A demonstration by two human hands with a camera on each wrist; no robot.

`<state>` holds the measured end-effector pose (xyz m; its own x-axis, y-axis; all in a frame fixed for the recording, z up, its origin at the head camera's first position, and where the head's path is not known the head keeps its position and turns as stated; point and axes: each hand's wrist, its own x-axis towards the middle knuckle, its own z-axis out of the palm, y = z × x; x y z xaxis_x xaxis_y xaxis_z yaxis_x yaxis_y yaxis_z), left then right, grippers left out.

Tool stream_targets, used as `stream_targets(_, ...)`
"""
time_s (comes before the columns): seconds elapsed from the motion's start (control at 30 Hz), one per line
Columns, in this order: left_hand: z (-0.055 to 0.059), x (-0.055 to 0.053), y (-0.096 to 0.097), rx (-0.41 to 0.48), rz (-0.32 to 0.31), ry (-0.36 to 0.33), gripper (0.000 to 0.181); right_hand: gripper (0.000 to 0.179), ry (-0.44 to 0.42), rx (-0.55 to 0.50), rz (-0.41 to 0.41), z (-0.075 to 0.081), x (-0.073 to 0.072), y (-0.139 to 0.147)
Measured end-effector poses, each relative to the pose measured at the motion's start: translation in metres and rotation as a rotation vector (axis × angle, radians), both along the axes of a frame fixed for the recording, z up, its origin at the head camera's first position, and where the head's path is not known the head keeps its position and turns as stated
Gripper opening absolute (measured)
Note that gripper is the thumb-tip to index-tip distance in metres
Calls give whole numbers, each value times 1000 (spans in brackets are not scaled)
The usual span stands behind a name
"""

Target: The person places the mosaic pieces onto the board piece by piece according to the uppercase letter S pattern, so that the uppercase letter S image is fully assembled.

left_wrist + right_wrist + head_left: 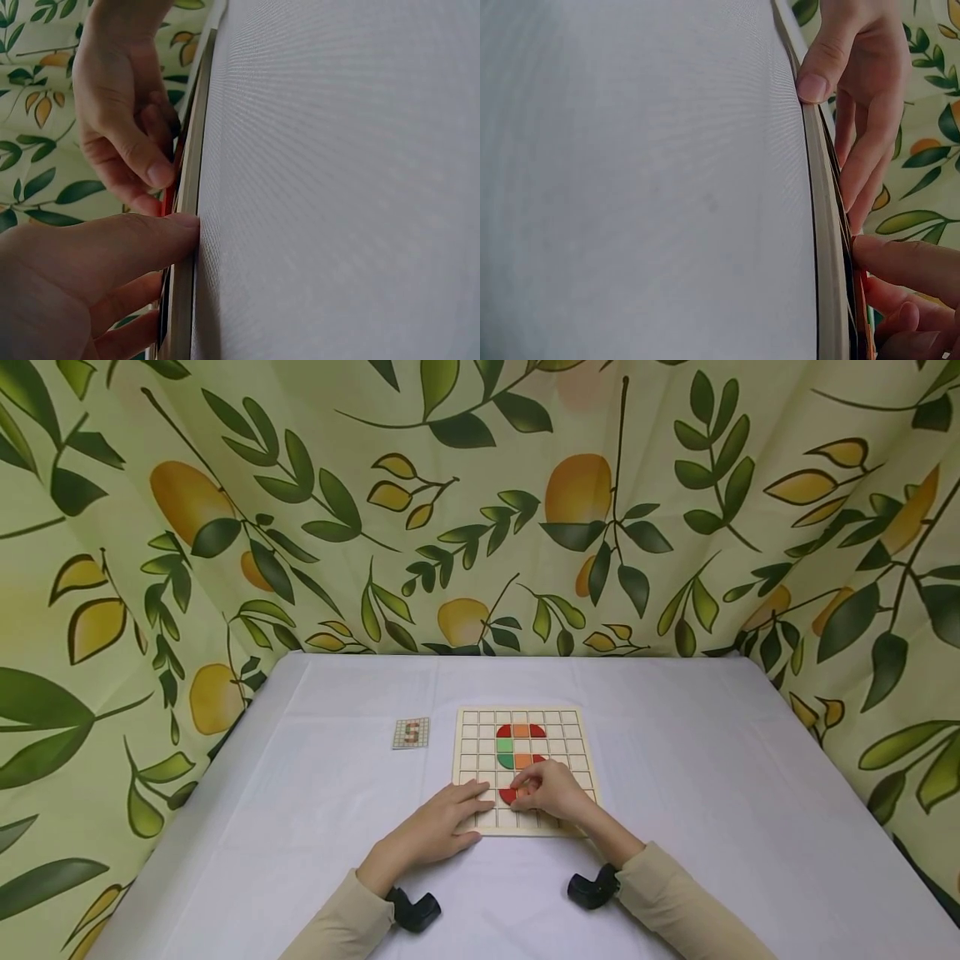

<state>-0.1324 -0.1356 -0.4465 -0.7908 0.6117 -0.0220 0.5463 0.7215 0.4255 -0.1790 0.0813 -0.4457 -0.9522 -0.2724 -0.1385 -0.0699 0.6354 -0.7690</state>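
Observation:
A pale wooden grid board lies on the table, with red, orange and green tiles set in some of its squares. My left hand rests on the board's lower left with fingers spread; its thumb presses the front edge. Over the lower middle, my right hand has thumb and finger bent together at a rounded red tile, pinching it. An orange tile beside it is partly covered by the fingers. Above, a green tile and a red, orange and red row show.
A small pattern card with a coloured figure on a grid lies left of the board. White cloth covers the table, and a leaf-and-fruit curtain hangs behind and at both sides. Black wrist cameras sit at both cuffs.

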Motion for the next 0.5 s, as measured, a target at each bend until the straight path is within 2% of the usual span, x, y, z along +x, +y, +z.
stream_targets(0.2,-1,4,-1,5,7,6,43,21,4,23,-10,-2,4,-3)
stream_targets(0.5,-3,4,-2,28,15,5,44,17,5,10,-31,-3,4,-4)
